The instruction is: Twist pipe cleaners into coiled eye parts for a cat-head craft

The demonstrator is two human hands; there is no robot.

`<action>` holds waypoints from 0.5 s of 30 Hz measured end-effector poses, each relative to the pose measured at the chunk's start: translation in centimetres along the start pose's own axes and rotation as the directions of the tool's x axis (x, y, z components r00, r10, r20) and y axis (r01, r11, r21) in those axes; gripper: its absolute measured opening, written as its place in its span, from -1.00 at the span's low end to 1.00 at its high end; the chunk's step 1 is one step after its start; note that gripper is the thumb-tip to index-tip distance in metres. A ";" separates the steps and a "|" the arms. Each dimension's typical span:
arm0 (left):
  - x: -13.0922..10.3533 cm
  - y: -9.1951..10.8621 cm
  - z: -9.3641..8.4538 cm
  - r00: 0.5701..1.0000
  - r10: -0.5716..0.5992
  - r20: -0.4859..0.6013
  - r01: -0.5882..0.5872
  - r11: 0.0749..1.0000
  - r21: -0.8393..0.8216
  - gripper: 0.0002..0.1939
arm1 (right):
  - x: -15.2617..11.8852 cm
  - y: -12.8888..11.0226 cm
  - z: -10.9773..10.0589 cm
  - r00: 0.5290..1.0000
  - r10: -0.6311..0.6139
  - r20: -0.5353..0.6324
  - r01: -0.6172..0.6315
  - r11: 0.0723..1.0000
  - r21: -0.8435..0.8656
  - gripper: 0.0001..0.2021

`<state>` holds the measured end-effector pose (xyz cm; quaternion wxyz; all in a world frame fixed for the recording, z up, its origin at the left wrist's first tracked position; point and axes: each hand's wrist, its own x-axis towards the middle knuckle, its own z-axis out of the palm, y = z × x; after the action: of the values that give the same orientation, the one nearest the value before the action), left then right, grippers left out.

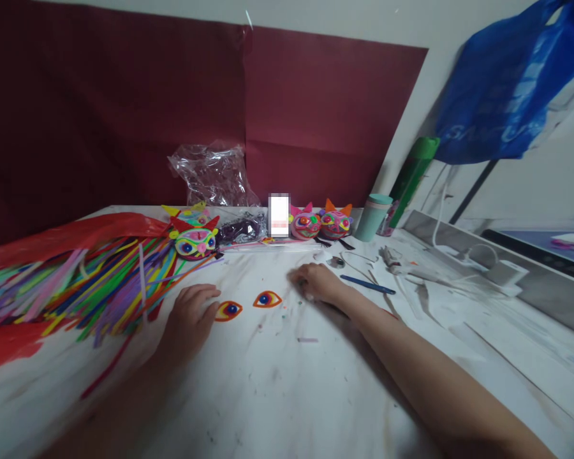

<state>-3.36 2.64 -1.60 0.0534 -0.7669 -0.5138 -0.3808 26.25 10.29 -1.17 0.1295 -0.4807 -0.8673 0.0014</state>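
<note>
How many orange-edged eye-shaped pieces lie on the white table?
2. One orange-edged eye-shaped piece is beside the left hand; the other is farther right, nearer the right hand. More may hide under the hands.

On white marbled table (268, 401): two orange-rimmed eye-shaped pieces (266, 299) side by side, between left hand (189, 322) and right hand (318, 284). Left hand at left piece's outer end. Short pale-purple strip (308, 340) before pieces, toward camera. Far left, multicoloured heap of thin strips (115, 287) on red plastic sheet (90, 226). Behind pieces, toward table's rear: red-eared round head (196, 243) left; pink-eared round head (306, 224), orange-eared round head (335, 223), mint cylindrical cup (373, 218) rightward. Slim dark-blue tool (367, 284) right of right hand.
</note>
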 end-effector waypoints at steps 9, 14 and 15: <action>-0.1 -0.9 0.5 0.998 -0.066 -0.008 0.066 0.998 0.004 -0.83 | -0.1 -4.3 -0.3 0.973 -0.228 -0.044 0.231 0.971 0.059 -0.75; -0.5 0.3 1.0 0.976 -0.176 0.129 0.161 0.980 0.116 -0.88 | -0.3 -6.4 1.3 0.983 -0.169 -0.070 0.173 0.984 0.051 -0.79; -0.6 0.7 1.0 0.965 -0.206 0.165 0.186 0.974 0.129 -0.87 | -0.3 -6.1 1.4 0.990 -0.119 -0.081 0.122 0.992 0.038 -0.78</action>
<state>-2.37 2.34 -2.44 0.0125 -0.7389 -0.6105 -0.2850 20.96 6.92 -1.83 0.1738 -0.4242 -0.8887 -0.0067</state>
